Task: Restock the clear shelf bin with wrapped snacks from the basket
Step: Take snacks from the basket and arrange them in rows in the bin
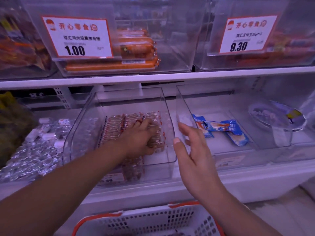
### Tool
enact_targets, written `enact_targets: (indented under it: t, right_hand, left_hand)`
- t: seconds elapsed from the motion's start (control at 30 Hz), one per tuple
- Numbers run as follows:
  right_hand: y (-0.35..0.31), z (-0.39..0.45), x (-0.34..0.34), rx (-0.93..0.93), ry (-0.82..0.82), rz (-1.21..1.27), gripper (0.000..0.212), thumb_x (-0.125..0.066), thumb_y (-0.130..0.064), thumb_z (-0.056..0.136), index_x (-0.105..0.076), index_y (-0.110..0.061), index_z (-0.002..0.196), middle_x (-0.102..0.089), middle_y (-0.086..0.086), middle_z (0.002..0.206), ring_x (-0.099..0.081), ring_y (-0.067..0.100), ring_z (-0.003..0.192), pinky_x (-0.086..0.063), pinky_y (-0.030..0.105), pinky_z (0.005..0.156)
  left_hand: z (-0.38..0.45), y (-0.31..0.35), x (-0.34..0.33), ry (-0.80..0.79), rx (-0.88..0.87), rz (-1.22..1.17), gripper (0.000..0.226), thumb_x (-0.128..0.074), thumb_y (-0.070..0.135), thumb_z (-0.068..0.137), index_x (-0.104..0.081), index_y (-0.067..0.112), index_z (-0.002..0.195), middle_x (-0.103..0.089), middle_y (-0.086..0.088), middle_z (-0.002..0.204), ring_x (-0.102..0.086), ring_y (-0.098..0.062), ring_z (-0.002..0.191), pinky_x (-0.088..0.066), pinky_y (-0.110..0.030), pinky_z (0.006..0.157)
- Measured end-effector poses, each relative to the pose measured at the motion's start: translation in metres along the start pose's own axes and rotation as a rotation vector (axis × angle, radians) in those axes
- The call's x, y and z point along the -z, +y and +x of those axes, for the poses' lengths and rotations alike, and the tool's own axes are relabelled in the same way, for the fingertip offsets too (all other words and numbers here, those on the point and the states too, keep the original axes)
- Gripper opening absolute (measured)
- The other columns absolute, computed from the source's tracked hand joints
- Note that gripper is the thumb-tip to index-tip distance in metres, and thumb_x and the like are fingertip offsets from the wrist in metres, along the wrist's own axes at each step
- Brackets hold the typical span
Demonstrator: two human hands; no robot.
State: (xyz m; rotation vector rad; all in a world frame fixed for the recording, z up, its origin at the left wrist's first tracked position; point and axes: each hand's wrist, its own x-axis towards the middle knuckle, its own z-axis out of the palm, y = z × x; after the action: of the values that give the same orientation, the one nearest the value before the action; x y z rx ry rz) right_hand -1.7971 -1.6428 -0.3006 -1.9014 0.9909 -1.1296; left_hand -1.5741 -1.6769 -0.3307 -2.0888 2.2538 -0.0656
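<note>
Two hands: left hand [139,137] presses wrapped snacks [119,126].

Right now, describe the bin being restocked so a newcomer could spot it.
On the lower shelf, under the 1.00 price tag, sits a clear bin pulled forward. Unlike the bin with blue packets beside it, it holds rows of brown wrapped snacks under the left hand.

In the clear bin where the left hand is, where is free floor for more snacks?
Bare floor in the bin runs along its right wall, right of the snacks, near the front corner. The left and middle are crowded with snacks under the left hand.
</note>
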Motion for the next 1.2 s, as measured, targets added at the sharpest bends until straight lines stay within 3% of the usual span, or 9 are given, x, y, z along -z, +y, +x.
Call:
enact_targets:
  t: [0.13, 0.23, 0.83, 0.97, 1.07, 1.13, 1.2]
  right_hand:
    - [0.004, -0.001, 0.0, -0.012, 0.006, -0.004, 0.039, -0.051, -0.025, 0.1, -0.05, -0.017, 0.138, -0.048, -0.005, 0.133, -0.046, 0.009, 0.128, -0.038, 0.039, 0.111]
    - [0.006, -0.004, -0.001, -0.026, 0.001, -0.017, 0.04, -0.05, -0.026, 0.099, -0.049, -0.018, 0.139, -0.048, -0.006, 0.134, -0.046, 0.007, 0.128, -0.038, 0.038, 0.111]
    - [0.014, -0.01, -0.001, 0.013, 0.004, 0.013, 0.041, -0.049, -0.03, 0.098, -0.05, -0.018, 0.137, -0.052, -0.007, 0.126, -0.051, 0.002, 0.12, -0.043, 0.032, 0.105]
    - [0.018, -0.015, 0.004, 0.056, 0.085, 0.111, 0.028, -0.051, -0.023, 0.094, -0.061, -0.027, 0.12, -0.062, -0.008, 0.111, -0.06, 0.009, 0.106, -0.045, 0.019, 0.092]
    - [0.033, -0.031, 0.011, 0.02, 0.067, 0.181, 0.023, -0.05, -0.022, 0.091, -0.065, -0.039, 0.097, -0.069, -0.008, 0.085, -0.066, 0.012, 0.08, -0.051, 0.019, 0.072]
    - [0.058, -0.054, 0.008, -0.091, -0.048, 0.167, 0.026, -0.049, -0.017, 0.09, -0.067, -0.036, 0.089, -0.069, -0.004, 0.075, -0.066, 0.012, 0.067, -0.053, 0.022, 0.062]
    - [0.09, -0.085, 0.0, -0.286, -0.246, 0.066, 0.029, -0.052, -0.005, 0.091, -0.068, -0.028, 0.085, -0.069, -0.001, 0.07, -0.065, 0.009, 0.06, -0.05, 0.019, 0.057]
  left_hand:
    - [0.003, 0.0, -0.005, -0.195, -0.011, 0.117, 0.096, -0.036, 0.068, 0.093, 0.008, 0.013, 0.157, 0.011, -0.008, 0.166, 0.008, -0.026, 0.153, 0.004, -0.043, 0.121]
    - [0.005, 0.006, -0.013, -0.305, 0.06, 0.083, 0.094, -0.018, 0.072, 0.094, 0.019, 0.009, 0.154, 0.023, -0.008, 0.163, 0.019, -0.021, 0.151, 0.008, -0.045, 0.123]
    - [0.005, 0.002, 0.01, -0.187, -0.037, -0.176, 0.105, -0.052, 0.068, 0.088, 0.005, 0.014, 0.158, 0.009, -0.004, 0.166, 0.001, -0.017, 0.153, -0.003, -0.033, 0.124]
    - [-0.03, 0.016, 0.033, -0.007, -0.026, -0.341, 0.083, -0.056, 0.052, 0.094, -0.018, 0.014, 0.158, -0.015, -0.007, 0.165, -0.018, -0.018, 0.151, -0.013, -0.026, 0.121]
    - [-0.091, 0.04, 0.031, 0.477, -0.057, -0.467, 0.045, -0.054, 0.033, 0.097, -0.054, 0.015, 0.139, -0.056, -0.004, 0.14, -0.053, -0.021, 0.129, -0.038, -0.03, 0.11]
    - [-0.136, 0.06, 0.007, 0.724, -0.163, -0.491, 0.026, -0.051, 0.02, 0.096, -0.066, 0.015, 0.117, -0.066, -0.002, 0.116, -0.062, -0.022, 0.108, -0.046, -0.036, 0.094]
    - [-0.172, 0.078, -0.036, 0.653, -0.35, -0.413, 0.018, -0.049, 0.017, 0.094, -0.065, 0.015, 0.103, -0.065, -0.003, 0.101, -0.06, -0.024, 0.094, -0.045, -0.037, 0.084]
